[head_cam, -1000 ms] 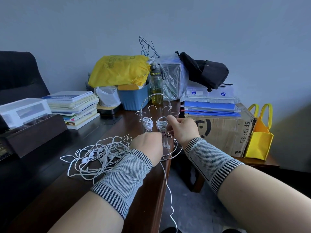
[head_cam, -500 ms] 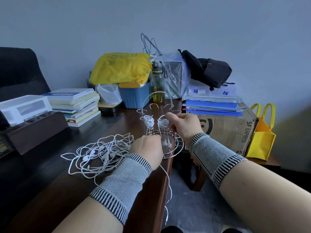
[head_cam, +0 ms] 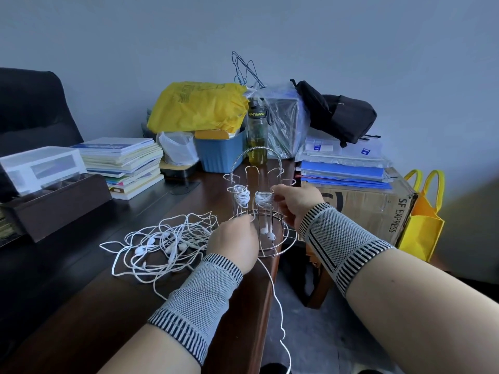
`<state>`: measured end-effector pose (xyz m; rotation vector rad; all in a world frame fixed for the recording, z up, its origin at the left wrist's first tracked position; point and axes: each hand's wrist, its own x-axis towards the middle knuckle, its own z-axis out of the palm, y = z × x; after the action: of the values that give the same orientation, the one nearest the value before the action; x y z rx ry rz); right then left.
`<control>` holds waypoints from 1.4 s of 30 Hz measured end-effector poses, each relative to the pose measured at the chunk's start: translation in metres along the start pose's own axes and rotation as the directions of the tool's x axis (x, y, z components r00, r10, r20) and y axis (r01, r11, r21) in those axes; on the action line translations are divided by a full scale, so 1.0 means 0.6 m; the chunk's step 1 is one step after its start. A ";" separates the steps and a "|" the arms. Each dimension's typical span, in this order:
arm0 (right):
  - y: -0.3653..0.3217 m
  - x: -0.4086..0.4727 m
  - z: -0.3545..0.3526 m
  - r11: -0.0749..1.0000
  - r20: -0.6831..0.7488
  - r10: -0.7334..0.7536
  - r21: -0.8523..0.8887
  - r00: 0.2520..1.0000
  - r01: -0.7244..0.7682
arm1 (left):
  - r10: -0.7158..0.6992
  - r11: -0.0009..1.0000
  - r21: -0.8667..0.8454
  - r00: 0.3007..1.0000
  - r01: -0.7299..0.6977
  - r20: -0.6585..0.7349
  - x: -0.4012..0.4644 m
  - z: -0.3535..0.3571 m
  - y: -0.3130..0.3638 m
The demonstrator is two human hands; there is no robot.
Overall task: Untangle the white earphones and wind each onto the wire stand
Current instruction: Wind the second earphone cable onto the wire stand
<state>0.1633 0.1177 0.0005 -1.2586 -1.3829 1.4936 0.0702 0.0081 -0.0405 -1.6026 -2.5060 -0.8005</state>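
Note:
A chrome wire stand (head_cam: pixel 280 242) sits at the desk's right edge. Two white earphone bundles are wound on its upper hooks, one on the left (head_cam: pixel 242 197) and one on the right (head_cam: pixel 263 199), with earbuds (head_cam: pixel 267 233) dangling inside. My right hand (head_cam: pixel 295 199) grips the stand beside the right bundle. My left hand (head_cam: pixel 233 241) is closed at the stand's base ring, pinching a white cord (head_cam: pixel 278 303) that hangs off the desk edge. A tangled pile of white earphones (head_cam: pixel 164 242) lies on the desk to the left of my left hand.
Dark wooden desk (head_cam: pixel 89 314). Book stack (head_cam: pixel 127 163) and dark tray with a white box (head_cam: pixel 48 195) on the left. Blue bin (head_cam: pixel 218 155), yellow bag (head_cam: pixel 198 106), bottle (head_cam: pixel 258 133) behind the stand. Cardboard box (head_cam: pixel 370 203) and yellow tote (head_cam: pixel 422 220) on the right.
The stand has risen slightly in view and tilted as my right hand shifted along it. My left hand moved right to the base ring, and the hanging cord swung.

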 end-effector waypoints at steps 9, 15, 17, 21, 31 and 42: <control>0.026 -0.001 -0.006 0.981 -0.007 -0.196 -0.004 0.981 0.196 | 0.066 0.996 -0.060 0.993 -0.060 0.102 -0.013 0.001 -0.014; 0.048 -0.021 -0.018 0.887 0.036 -0.453 -0.082 0.891 0.455 | 0.131 0.953 -0.288 0.984 -0.092 0.120 -0.007 -0.014 -0.018; 0.058 -0.028 -0.019 0.804 0.102 -0.552 -0.199 0.827 0.561 | 0.137 0.911 -0.405 0.984 -0.079 0.116 -0.006 -0.015 -0.016; 0.070 -0.030 -0.019 0.745 0.134 -0.600 -0.263 0.788 0.612 | 0.059 0.708 -0.705 0.992 0.040 0.115 -0.005 -0.022 -0.010; 0.085 -0.042 -0.020 0.493 0.238 -0.779 -0.338 0.580 0.802 | 0.166 0.866 -0.500 0.951 -0.014 0.261 0.001 -0.064 0.008; 0.092 -0.032 -0.016 0.545 0.251 -0.755 -0.274 0.606 0.792 | 0.161 0.983 -0.132 0.945 -0.128 0.285 0.025 -0.104 0.021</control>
<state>0.1832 0.0937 -0.0498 -0.5635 -2.0001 0.6788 0.0604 -0.0037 0.0228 -2.0574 -2.5296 -0.7449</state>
